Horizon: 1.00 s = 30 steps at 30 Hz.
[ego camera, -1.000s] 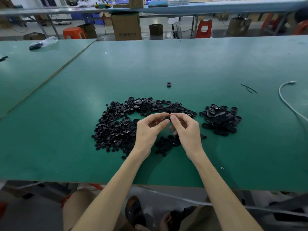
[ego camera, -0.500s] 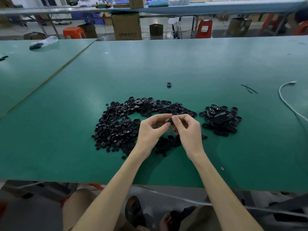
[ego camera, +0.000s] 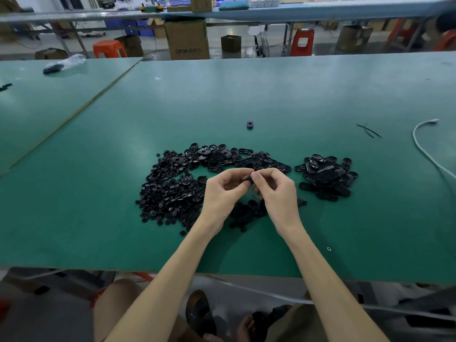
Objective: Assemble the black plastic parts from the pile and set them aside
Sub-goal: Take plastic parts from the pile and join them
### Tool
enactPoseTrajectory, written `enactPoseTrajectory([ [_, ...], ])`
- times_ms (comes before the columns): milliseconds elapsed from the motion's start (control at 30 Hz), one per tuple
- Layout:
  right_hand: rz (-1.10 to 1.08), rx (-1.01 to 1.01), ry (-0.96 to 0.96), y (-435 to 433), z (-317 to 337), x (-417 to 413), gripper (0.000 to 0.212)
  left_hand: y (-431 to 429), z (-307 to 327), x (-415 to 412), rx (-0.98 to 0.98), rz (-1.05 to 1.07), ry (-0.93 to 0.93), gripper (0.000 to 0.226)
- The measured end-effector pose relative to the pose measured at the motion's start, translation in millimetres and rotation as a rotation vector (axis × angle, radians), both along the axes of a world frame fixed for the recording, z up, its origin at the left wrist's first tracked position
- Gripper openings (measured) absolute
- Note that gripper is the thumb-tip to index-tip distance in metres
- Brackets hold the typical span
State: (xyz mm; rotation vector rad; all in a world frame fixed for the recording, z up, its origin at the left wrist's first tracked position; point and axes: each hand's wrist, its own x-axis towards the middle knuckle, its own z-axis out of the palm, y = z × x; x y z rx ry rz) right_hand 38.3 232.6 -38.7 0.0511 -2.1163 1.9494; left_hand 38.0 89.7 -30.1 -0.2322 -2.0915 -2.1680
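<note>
Mid-assembly: pinching one small black part between left hand and right hand, thumb and forefinger of each curled onto it, just above the table and over a small near heap. Looks glossy, flattish, mostly covered by fingertips; cannot tell its long axis or whether two pieces are mated yet. To the right, nearer the right hand and well apart from the left: heap of oval pieces, likely the set-aside one. To the left and far side: main pile, ovals mixed with small round bits. Probably release rightward with the right, reach left for the next
</note>
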Motion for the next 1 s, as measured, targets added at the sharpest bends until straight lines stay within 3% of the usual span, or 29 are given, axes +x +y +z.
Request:
enactPoseTrajectory([
  [567, 0.027, 0.031, -0.036, -0.6, 2.4, 1.6, 0.012, 2.0, -3.5, -0.7, -0.089, 0.063, 0.021, 0.031],
  [1000, -0.034, 0.013, -0.029, 0.6, -1.4, -0.4, 0.011, -1.6, -2.6, -0.1, -0.009, 0.019, 0.005, 0.023],
])
